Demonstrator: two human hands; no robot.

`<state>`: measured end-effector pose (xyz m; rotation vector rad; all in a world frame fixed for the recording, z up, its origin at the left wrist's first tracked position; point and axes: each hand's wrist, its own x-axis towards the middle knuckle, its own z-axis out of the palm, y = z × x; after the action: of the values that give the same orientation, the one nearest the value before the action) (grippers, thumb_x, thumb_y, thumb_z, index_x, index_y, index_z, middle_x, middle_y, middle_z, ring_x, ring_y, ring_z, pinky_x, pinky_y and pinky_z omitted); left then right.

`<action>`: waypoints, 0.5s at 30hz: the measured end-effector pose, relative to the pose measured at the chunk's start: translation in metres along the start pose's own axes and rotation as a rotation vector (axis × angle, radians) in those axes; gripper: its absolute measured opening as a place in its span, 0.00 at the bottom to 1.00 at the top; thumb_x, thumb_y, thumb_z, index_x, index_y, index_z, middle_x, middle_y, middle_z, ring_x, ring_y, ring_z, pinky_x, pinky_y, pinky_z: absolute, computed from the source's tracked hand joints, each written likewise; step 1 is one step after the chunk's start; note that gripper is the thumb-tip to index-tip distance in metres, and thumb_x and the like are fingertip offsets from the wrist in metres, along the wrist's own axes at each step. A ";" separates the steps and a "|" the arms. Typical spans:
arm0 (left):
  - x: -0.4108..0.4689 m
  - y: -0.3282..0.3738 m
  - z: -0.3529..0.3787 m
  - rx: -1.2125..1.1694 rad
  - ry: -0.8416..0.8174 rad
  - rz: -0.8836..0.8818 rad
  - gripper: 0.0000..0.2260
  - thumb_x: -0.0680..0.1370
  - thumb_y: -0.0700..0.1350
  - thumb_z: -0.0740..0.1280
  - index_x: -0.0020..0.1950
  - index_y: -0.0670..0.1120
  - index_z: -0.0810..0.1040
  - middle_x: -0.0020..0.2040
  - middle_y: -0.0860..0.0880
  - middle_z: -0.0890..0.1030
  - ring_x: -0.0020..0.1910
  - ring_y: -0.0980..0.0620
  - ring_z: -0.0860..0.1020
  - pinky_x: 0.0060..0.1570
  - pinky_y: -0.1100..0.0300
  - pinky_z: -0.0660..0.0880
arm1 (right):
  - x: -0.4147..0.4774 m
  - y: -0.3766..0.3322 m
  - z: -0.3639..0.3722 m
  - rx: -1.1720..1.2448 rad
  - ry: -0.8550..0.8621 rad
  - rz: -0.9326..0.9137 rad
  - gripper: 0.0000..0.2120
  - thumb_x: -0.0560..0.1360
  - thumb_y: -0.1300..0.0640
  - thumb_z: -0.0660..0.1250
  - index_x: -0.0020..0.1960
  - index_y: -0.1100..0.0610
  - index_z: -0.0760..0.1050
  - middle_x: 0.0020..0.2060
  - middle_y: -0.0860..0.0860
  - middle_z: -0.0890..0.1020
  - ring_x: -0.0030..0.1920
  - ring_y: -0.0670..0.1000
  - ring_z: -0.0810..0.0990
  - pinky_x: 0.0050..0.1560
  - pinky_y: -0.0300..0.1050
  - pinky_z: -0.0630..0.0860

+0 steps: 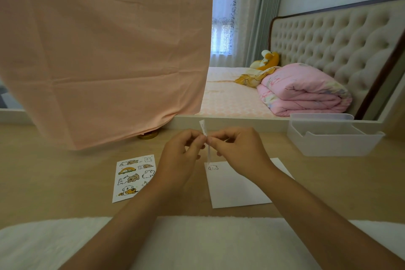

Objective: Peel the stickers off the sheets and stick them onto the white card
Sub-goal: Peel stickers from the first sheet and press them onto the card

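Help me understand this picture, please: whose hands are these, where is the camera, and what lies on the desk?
There is no machine here: a person works with bare hands, and the single camera sits on their head, looking forward and down. The left hand and right hand both pinch a small sheet, seen nearly edge-on, above the desk. On the desk lie a sticker sheet of cartoon dogs, to the left, and the white card, to the right, with one sticker already on its far left corner. A clear plastic box stands further right.
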<state>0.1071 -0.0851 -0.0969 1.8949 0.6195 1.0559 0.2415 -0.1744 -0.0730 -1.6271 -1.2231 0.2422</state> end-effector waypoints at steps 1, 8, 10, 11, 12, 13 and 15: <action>0.000 0.000 0.000 0.006 -0.009 0.006 0.05 0.81 0.46 0.66 0.49 0.50 0.82 0.45 0.55 0.82 0.48 0.56 0.80 0.43 0.58 0.82 | 0.000 0.000 0.000 -0.020 0.007 0.003 0.02 0.75 0.51 0.74 0.46 0.45 0.87 0.37 0.40 0.85 0.37 0.42 0.83 0.42 0.44 0.82; 0.000 0.000 -0.002 0.052 -0.012 0.040 0.05 0.81 0.43 0.67 0.47 0.51 0.81 0.47 0.54 0.80 0.48 0.57 0.79 0.42 0.57 0.82 | 0.001 0.001 -0.003 -0.141 -0.058 -0.073 0.06 0.78 0.49 0.71 0.51 0.44 0.86 0.39 0.39 0.85 0.36 0.44 0.82 0.44 0.49 0.83; 0.000 0.001 -0.002 0.099 -0.024 0.065 0.06 0.81 0.44 0.66 0.47 0.51 0.80 0.46 0.55 0.79 0.47 0.58 0.79 0.43 0.54 0.82 | 0.002 0.002 -0.004 -0.163 -0.072 -0.092 0.07 0.78 0.49 0.70 0.52 0.44 0.86 0.40 0.39 0.85 0.36 0.45 0.82 0.44 0.52 0.83; 0.000 0.002 -0.003 0.119 -0.027 0.078 0.06 0.81 0.44 0.66 0.47 0.51 0.80 0.46 0.56 0.79 0.47 0.58 0.78 0.43 0.53 0.82 | 0.003 0.003 -0.004 -0.169 -0.077 -0.097 0.07 0.78 0.48 0.70 0.52 0.44 0.86 0.41 0.39 0.85 0.36 0.45 0.82 0.44 0.52 0.83; 0.000 0.003 -0.003 0.138 -0.029 0.090 0.06 0.81 0.44 0.65 0.46 0.52 0.79 0.45 0.56 0.79 0.47 0.58 0.78 0.44 0.51 0.82 | 0.003 0.003 -0.004 -0.177 -0.079 -0.103 0.07 0.78 0.48 0.69 0.52 0.44 0.86 0.41 0.39 0.85 0.36 0.45 0.82 0.44 0.53 0.83; -0.001 0.004 -0.004 0.154 -0.032 0.100 0.07 0.82 0.44 0.65 0.45 0.52 0.79 0.44 0.57 0.78 0.46 0.57 0.78 0.45 0.50 0.81 | 0.003 0.003 -0.003 -0.188 -0.080 -0.106 0.07 0.79 0.48 0.69 0.52 0.44 0.86 0.41 0.39 0.85 0.36 0.46 0.82 0.44 0.53 0.83; -0.001 0.005 -0.004 0.173 -0.042 0.099 0.07 0.82 0.44 0.64 0.45 0.53 0.78 0.44 0.57 0.78 0.46 0.56 0.78 0.47 0.48 0.80 | 0.003 0.003 -0.002 -0.187 -0.079 -0.105 0.07 0.79 0.48 0.68 0.52 0.45 0.85 0.41 0.40 0.85 0.36 0.46 0.82 0.44 0.53 0.83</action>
<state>0.1031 -0.0861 -0.0921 2.1115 0.6145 1.0504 0.2461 -0.1732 -0.0738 -1.7198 -1.4218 0.1306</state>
